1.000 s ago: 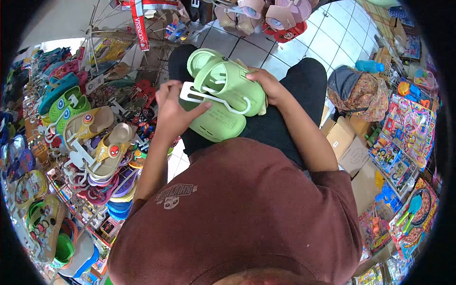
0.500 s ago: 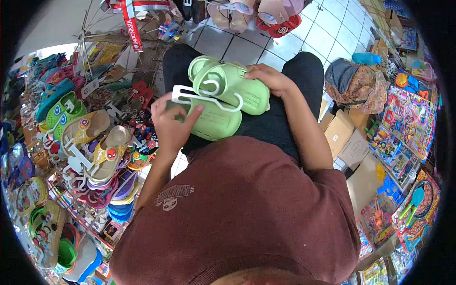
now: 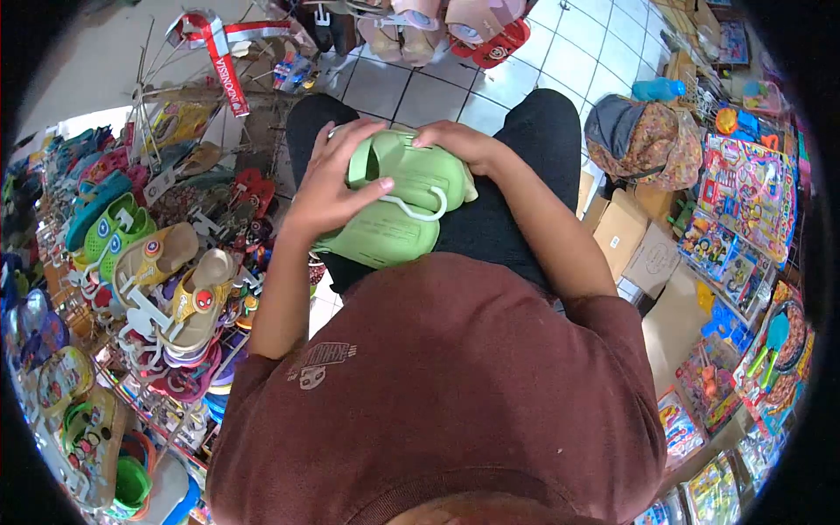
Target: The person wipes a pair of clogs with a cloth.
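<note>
The two green clogs are bunched together on the lap of the person's black trousers (image 3: 490,241), the upper clog (image 3: 429,179) lying partly over the lower clog (image 3: 385,241), and both hands are busy with that upper one. The left hand (image 3: 337,179) is curled over its heel end, thumb stretched across the near side and fingers over the far side; the right hand (image 3: 459,146) grips it by the far edge towards the toe, with most of its fingers out of my sight. Along the seam between the shoes runs a white plastic hanger (image 3: 437,208), its curved hook resting by the toes, its other end lost under the left palm, so I can't tell how it is fastened there. That hanger is what I'd worry about: thin as it looks, it could bend or pop loose if the clogs were twisted against each other. The lower clog seems to have little hand contact, as far as I can see, and relies on the thighs; were the knees to part, it might slide between them to the tiled floor (image 3: 420,96). A wide swing of the left elbow could also catch the crowded sandals (image 3: 206,302) close by and knock some down.
</note>
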A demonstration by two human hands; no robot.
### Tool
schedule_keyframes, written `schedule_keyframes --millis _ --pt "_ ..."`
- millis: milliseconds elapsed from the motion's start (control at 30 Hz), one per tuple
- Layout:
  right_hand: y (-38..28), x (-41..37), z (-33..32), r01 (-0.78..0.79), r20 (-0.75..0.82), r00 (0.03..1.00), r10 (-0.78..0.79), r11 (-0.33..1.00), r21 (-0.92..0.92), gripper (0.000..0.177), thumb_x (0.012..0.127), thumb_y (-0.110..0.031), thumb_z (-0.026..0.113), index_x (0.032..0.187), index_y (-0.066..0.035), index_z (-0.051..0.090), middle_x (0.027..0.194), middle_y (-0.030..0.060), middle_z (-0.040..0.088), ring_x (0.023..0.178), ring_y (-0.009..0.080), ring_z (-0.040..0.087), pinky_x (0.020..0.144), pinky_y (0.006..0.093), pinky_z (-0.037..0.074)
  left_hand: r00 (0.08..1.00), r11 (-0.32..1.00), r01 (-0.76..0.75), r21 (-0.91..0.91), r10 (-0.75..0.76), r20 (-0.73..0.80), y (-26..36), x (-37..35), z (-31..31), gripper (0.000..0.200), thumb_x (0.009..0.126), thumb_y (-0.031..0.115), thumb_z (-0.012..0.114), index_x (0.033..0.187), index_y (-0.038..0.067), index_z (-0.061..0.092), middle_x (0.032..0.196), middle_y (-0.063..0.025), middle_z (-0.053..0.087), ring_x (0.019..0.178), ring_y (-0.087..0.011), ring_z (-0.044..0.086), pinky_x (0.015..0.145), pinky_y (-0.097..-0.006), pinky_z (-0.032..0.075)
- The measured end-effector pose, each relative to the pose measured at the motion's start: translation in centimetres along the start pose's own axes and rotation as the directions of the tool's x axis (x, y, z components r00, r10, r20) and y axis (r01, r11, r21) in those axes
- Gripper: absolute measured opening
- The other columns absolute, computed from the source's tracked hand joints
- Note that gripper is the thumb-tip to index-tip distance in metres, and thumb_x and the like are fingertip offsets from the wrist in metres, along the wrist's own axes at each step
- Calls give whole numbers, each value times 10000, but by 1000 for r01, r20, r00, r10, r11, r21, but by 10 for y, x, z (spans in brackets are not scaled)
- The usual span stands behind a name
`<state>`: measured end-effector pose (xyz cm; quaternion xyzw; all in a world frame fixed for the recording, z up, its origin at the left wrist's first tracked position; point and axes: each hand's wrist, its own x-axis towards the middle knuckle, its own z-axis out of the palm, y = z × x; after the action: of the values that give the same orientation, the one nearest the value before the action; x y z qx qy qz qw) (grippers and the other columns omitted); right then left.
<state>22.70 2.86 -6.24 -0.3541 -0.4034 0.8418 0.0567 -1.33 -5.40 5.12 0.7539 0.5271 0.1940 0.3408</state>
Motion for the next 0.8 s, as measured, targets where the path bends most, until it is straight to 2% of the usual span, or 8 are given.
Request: schedule_keyframes --millis 167,267,333,400,467,533,633,800 --pt "-15 -1 19 -28 -149 988 46 993 118 591 885 -494 703 1137 41 693 1043 148 724 885 226 692 806 366 546 988 989 141 50 -137 -68 1 -4 6 483 864 341 772 1257 118 602 1373 -167 565 1302 -383 477 1133 -474 336" --pt "-40 -26 17 -52 -517 786 -338 798 -601 603 929 -535 650 1170 17 672 1049 164 710 928 208 683 834 358 541 968 979 203 31 -196 -154 -1 -9 10 448 862 327 774 1216 111 604 1364 -164 569 1297 -382 481 1121 -469 348" --pt "-42 -39 1 98 -520 674 -524 762 -641 576 852 -524 757 1097 -5 701 870 132 734 774 235 690 735 395 534 950 973 229 6 -222 -222 -3 -14 14 441 860 320 775 1208 110 602 1359 -167 570 1296 -380 485 1121 -470 346" --pt "-67 -81 4 -14 -303 913 -274 720 -694 640 818 -632 699 1016 -26 752 874 208 736 847 359 728 779 423 551 935 972 234 -14 -229 -270 -4 -19 16 445 856 314 776 1211 113 599 1354 -177 570 1292 -378 490 1126 -469 341" --pt "-82 -108 30 -100 -242 954 -174 580 -809 633 810 -638 698 971 -30 765 842 207 733 824 370 725 773 432 552 938 972 232 21 -218 -268 -4 -21 16 452 853 314 777 1210 104 595 1337 -181 574 1283 -375 498 1116 -469 344" --pt "-75 -117 37 -60 -151 975 -163 462 -885 636 798 -657 697 908 -36 777 808 210 724 817 392 715 770 452 549 933 974 226 30 -207 -294 -5 -19 17 455 854 312 775 1207 95 589 1319 -180 578 1274 -370 504 1103 -470 349" --pt "-77 -127 56 -157 -207 978 -3 641 -751 680 803 -696 673 859 -25 768 800 216 717 814 408 707 765 467 547 896 966 259 16 -234 -378 -6 -21 21 456 861 317 770 1202 81 581 1288 -169 582 1262 -360 512 1084 -469 354" --pt "-43 -86 70 -169 -407 893 -191 696 -698 583 829 -585 691 928 -15 765 911 245 726 910 419 702 849 468 544 857 939 337 64 -278 -435 5 -20 24 485 870 366 769 1206 77 573 1261 -165 579 1244 -352 519 1084 -468 346"
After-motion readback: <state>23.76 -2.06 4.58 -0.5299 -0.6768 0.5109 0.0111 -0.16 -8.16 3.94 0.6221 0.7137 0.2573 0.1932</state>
